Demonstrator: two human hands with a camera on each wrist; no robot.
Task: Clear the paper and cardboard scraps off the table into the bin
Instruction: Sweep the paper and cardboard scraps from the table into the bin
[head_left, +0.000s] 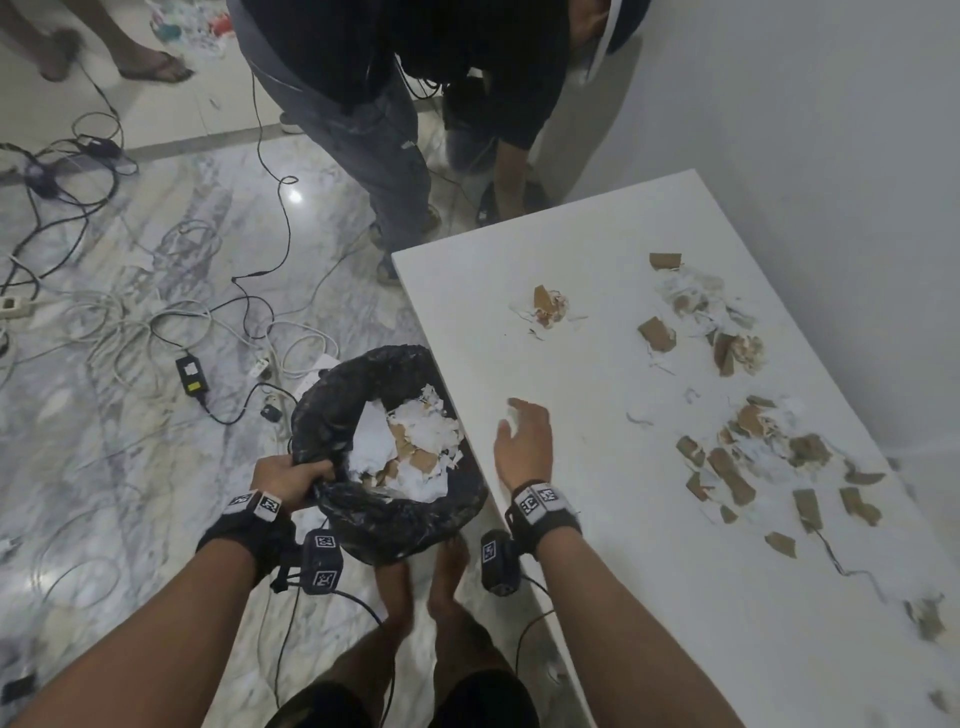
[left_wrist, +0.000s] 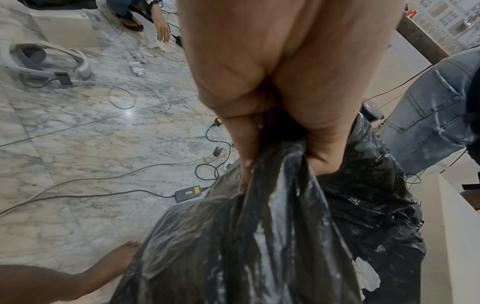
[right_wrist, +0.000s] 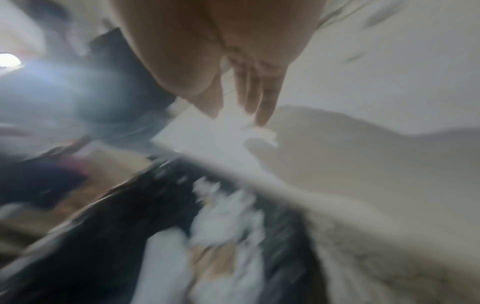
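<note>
A bin lined with a black plastic bag stands against the left edge of the white table; torn white paper and brown cardboard fill it. My left hand grips the bag's near rim. My right hand hovers over the table's left edge with fingers straight, a small white scrap lying just under the fingertips. Piles of paper and cardboard scraps lie across the right side of the table, with further piles and a small heap farther back.
Another person bends down at the table's far corner. Cables and power adapters sprawl over the marble floor to the left. My bare feet stand beside the bin. A white wall runs behind the table.
</note>
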